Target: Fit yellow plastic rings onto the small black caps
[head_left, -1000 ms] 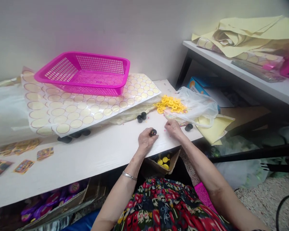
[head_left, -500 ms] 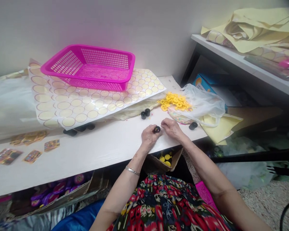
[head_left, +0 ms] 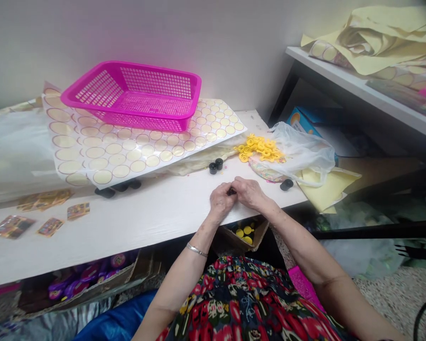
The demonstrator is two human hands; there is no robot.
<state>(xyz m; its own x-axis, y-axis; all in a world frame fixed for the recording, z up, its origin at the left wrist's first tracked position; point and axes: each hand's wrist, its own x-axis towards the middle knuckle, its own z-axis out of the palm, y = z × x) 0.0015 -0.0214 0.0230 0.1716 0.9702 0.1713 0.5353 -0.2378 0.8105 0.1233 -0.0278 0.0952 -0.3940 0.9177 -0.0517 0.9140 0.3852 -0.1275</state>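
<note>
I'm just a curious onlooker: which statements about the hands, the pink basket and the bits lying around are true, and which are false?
1. The pink basket sits on a sheet printed with rows of circles. True.
2. The two hands are wide apart. False: the left hand and right hand meet around a small dark piece.
3. The yellow pieces are piled in the basket. False: the yellow pieces are heaped by the plastic bag.
4. A bracelet is worn on the left arm. True.
5. Five dark cylinders stand in a stack beyond the hands. False: there, two black cylinders sit side by side.
</note>
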